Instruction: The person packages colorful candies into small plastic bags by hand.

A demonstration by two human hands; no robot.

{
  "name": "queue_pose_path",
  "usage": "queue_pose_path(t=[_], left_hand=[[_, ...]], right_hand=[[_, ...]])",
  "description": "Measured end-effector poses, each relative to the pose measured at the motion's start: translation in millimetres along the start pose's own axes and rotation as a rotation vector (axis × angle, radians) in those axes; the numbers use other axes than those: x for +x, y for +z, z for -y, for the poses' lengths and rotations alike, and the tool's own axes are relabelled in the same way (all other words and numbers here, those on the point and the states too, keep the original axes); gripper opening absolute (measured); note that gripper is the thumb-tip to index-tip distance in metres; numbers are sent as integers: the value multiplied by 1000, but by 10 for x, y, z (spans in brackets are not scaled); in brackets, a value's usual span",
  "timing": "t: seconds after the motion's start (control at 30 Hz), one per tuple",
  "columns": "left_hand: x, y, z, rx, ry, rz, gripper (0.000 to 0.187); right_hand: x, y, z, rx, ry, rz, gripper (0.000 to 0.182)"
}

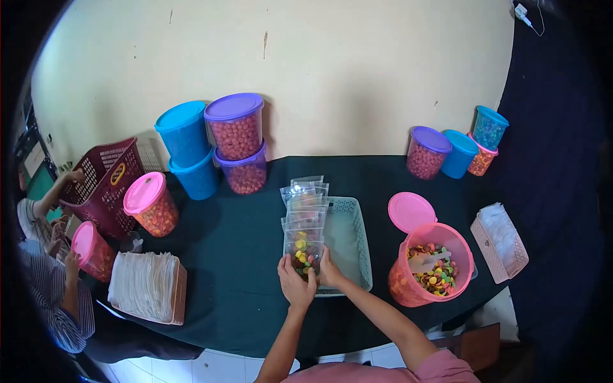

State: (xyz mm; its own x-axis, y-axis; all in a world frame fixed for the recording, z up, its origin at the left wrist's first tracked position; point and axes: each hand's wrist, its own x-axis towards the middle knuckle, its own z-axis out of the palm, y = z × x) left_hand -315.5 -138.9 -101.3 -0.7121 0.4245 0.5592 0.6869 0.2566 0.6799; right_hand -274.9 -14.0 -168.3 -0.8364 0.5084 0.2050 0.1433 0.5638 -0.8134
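Candy pouch (306,258) lies at mid-desk (236,274), the six o'clock end of a row of clear pouches (305,207). The left hand's (297,284) grip is closed around its seven o'clock corner; the right hand's (331,269) pinches its three o'clock edge. At three o'clock from the hands, an open pink tub (403,284) holds mixed-colour candies (444,282) and a scoop (426,260); at eleven, purple-lidded tubs (236,137) hold pink balls; at nine, a basket (180,293) holds plastic bags (142,284).
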Motion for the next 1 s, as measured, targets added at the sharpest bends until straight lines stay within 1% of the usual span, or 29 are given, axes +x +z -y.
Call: queue_pose_path(t=[0.07,0.2,0.27,0.3,0.37,0.4,0.47,0.6,0.67,0.7,0.8,0.93,1.0], left_hand=[[-1,-3,7,18,8,4,61],[-3,-9,11,2,-3,13,61],[4,-25,-5,6,-5,33,62],[5,-25,-3,6,-9,33,62],[2,-22,-4,-18,4,3,63],[-1,-22,-9,-19,1,5,63],[11,-24,-23,34,8,-36,68],[21,6,4,-54,0,-5,72],[17,3,-16,-60,-31,29,74],[19,5,-22,-41,-35,33,73],[-2,18,20,4,-18,58,73],[-3,16,39,57,25,108,72],[8,-10,16,74,47,124,71]], right_hand=[[42,-24,31,-86,78,-27,111],[83,-83,173,-119,95,-60,104],[79,-75,205,-178,184,-86,98],[79,-63,176,-178,185,-82,98],[75,-49,107,-208,80,-92,98],[74,-37,76,-209,83,-90,98],[77,-21,25,-171,24,-97,100],[19,-31,66,-163,85,-72,101],[-31,-20,65,-116,-61,-132,101],[-53,-58,130,-110,50,-60,102],[-71,-42,86,-100,95,-27,101],[-68,-40,74,-114,55,-69,99],[-56,-77,108,-142,53,-36,99]])
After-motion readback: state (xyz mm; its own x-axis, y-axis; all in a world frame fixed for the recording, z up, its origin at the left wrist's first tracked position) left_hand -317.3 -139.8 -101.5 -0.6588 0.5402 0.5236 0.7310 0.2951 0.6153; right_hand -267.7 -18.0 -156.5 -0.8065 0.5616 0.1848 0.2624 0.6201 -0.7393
